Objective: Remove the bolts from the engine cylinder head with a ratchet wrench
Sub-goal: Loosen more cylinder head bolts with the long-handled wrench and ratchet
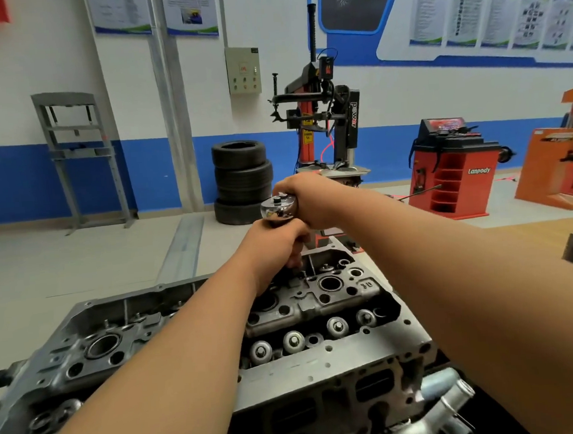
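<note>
The ratchet wrench (279, 207) stands over the far end of the cylinder head (322, 363). The left hand (278, 242) grips its extension and the right hand (305, 196) grips the handle. The bolt is hidden. Loosening appears to be in hand. Next, the handle must be swung with the socket held seated.

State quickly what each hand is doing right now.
Left hand: closed, gripping the ratchet wrench just below its head.
Right hand: closed, gripping the ratchet wrench by its handle.

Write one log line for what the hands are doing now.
left hand: grips ratchet below its head | right hand: grips ratchet handle | ratchet: over cylinder head, far end
</note>
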`<state>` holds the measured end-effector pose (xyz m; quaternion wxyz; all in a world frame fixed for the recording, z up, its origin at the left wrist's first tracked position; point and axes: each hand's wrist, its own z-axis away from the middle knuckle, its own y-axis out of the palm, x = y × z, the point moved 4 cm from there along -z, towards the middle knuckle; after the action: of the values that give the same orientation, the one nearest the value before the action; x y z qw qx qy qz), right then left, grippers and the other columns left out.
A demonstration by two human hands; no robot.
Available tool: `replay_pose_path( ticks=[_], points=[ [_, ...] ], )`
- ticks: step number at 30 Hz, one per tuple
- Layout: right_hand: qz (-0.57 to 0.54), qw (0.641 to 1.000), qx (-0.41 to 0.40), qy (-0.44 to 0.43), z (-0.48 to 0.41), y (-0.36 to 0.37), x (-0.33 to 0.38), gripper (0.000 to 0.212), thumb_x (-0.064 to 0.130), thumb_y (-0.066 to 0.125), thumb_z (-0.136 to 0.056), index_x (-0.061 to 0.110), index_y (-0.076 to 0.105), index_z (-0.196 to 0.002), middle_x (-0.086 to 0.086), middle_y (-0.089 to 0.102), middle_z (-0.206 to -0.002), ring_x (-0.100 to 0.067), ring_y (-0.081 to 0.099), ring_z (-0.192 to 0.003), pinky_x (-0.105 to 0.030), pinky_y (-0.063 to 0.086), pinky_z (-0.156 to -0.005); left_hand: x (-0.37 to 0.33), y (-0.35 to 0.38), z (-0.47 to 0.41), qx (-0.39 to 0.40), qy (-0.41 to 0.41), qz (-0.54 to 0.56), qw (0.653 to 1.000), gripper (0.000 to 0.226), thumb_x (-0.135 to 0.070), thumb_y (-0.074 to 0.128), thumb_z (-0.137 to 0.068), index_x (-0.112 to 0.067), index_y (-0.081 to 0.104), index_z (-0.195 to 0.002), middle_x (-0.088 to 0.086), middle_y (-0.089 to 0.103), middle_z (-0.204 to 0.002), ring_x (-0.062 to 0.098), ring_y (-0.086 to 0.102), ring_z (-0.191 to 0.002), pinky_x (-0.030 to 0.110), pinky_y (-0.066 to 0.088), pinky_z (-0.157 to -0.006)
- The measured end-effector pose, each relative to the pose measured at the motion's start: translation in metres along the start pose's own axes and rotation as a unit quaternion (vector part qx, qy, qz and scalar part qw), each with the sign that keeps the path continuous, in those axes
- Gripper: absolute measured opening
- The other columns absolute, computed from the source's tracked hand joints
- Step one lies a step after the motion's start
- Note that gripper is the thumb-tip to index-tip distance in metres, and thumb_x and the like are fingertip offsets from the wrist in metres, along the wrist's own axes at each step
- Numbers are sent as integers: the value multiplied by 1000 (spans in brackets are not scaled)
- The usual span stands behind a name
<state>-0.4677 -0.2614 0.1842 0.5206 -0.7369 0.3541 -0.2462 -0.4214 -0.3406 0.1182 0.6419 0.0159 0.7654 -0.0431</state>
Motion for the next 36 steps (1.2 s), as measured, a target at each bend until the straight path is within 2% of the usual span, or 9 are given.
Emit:
replay_pose_path(
  ticks=[5,10,15,21,23,25,27,31,36],
  points=[
    [75,995,-11,67,15,-5,-5,21,7,52,-85,25,42,-88,4,47,-80,-21,45,-84,-35,35,-77,-1,3,3,-4,3,-22,1000,22,-8,54,-89,-9,54,-67,-5,34,-41,11,29,-38,30,32,-52],
    [139,975,-48,167,70,-14,8,36,10,48,-85,18,39,-118,-8,56,-111,-30,48,-105,-43,36,-88,0,7,1,-37,-4,-48,998,15,-13,55,-88,-11,60,-75,-3,42,-42,14,38,-41,33,39,-57],
    [221,965,-48,135,133,-30,64,56,16,43,-89,9,23,-141,-12,47,-124,-29,49,-105,-35,30,-71,-1,7,-1,-76,18,-96,992,21,-13,54,-87,-15,56,-67,2,51,-51,16,45,-46,29,42,-49],
    [174,974,30,140,149,-50,94,58,17,41,-92,7,17,-143,-13,45,-125,-29,50,-90,-30,19,-48,-4,1,5,-162,50,-50,984,31,-8,46,-96,-19,45,-66,-1,47,-68,12,45,-62,31,43,-67],
    [165,971,45,167,150,-55,86,43,13,43,-89,8,31,-131,-7,47,-93,-21,39,-62,-30,18,-46,-3,1,4,-155,71,-105,980,20,-7,53,-92,-16,52,-74,-2,51,-69,8,49,-56,22,47,-54],
    [169,965,50,195,146,-55,71,7,10,45,-88,13,41,-93,-1,38,-72,-17,32,-53,-29,22,-45,-2,2,0,-138,63,-129,980,4,-9,57,-89,-10,57,-93,1,58,-76,7,51,-43,18,46,-44],
    [189,958,40,212,137,-50,50,23,10,47,-86,18,32,-70,0,41,-68,-17,38,-54,-28,25,-45,1,2,-3,-110,38,-104,988,16,-16,60,-88,-12,59,-103,-3,65,-73,9,50,-36,23,48,-48],
    [185,958,-16,219,105,-39,-8,23,28,49,-91,19,46,-69,2,51,-67,-16,47,-57,-24,30,-45,0,8,-1,-63,46,-95,992,16,-19,58,-92,-18,68,-79,-7,71,-70,8,51,-41,21,44,-42],
    [109,980,-20,165,41,-12,-38,26,38,48,-93,20,64,-84,3,54,-66,-11,47,-59,-25,28,-47,-1,8,2,-36,30,-44,998,22,-19,57,-93,-12,67,-75,1,65,-60,18,51,-43,29,45,-50]
  ],
)
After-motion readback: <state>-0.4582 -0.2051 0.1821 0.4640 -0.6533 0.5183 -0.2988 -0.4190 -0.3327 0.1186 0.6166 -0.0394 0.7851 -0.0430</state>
